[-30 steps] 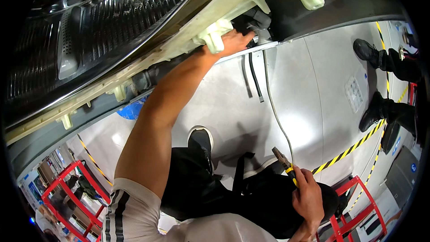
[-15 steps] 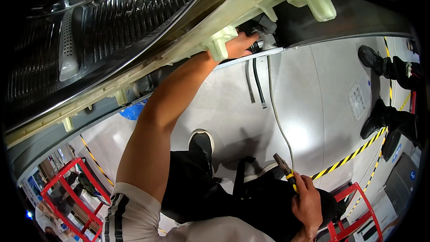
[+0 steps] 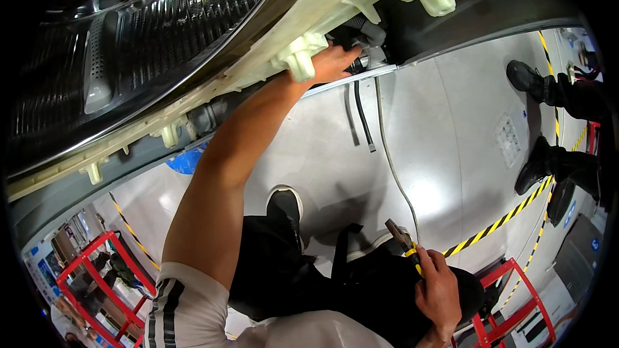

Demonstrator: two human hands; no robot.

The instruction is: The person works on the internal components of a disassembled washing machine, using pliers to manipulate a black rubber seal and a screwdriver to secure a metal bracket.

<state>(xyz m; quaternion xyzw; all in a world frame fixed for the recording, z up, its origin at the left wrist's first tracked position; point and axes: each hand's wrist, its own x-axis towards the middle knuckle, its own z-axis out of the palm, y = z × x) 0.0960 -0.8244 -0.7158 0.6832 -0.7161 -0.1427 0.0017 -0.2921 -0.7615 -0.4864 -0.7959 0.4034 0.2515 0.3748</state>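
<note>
My left hand (image 3: 335,63) reaches in under the pale plastic rim of a washing machine tub. Its fingers curl at a dark part beside a grey corrugated hose (image 3: 371,29); what they grip is mostly hidden. Below that spot a short black tube (image 3: 363,116) hangs down past the metal edge of the housing (image 3: 351,82). Beside the tube a long thin grey cable (image 3: 391,161) runs down to the floor. Low on the right, over my knee, my right hand (image 3: 440,290) is closed round the yellow and black handles of pliers (image 3: 401,235), jaws pointing up and left.
The ribbed steel drum (image 3: 174,32) fills the upper left. Pale plastic lugs (image 3: 296,58) jut from the tub rim near my left forearm. Red metal frames (image 3: 106,277) stand at both lower sides. Another person's black shoes (image 3: 530,167) are at right, by striped floor tape (image 3: 500,222).
The whole view has shifted slightly, so most things sit a little further left. My left hand stays at the dark part by the hose, and the right still holds the pliers.
</note>
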